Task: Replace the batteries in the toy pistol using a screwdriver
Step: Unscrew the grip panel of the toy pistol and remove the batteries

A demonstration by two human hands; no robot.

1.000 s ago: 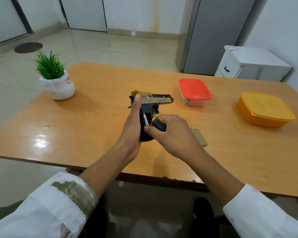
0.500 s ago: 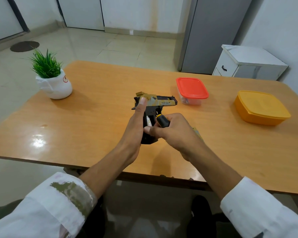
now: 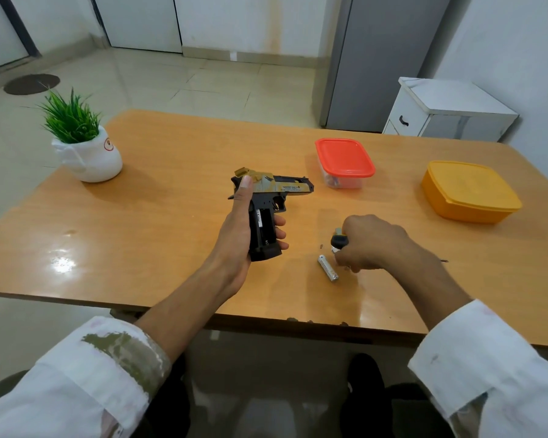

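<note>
Resting on the far right part of the wooden counter (image 3: 171, 172), the clear container with a red lid (image 3: 344, 157) holds small items at its near left corner that are too indistinct to identify, and its lid is closed. The orange container (image 3: 469, 191) stands well to its right, lid closed, contents hidden by the opaque walls. A white pot with a green plant (image 3: 87, 151) stands at the far left of the counter and carries a small round red mark whose text cannot be read. The toy pistol (image 3: 271, 203) is held near the centre of the counter in the left hand (image 3: 238, 235), whose fingers are clamped around the grip with the thumb laid along the rear of the slide. The gold slide bears a line of small lettering that appears to read "DESERT EAGLE". The grip compartment is open, and a battery inside it shows a white label with partial, unreadable lettering. The right hand (image 3: 369, 243) is low over the counter with its fingers closed on the screwdriver (image 3: 337, 241), gripping the black handle. A loose battery (image 3: 327, 267) lies on the counter just beside that hand, with a small screw (image 3: 321, 246) near it.
</note>
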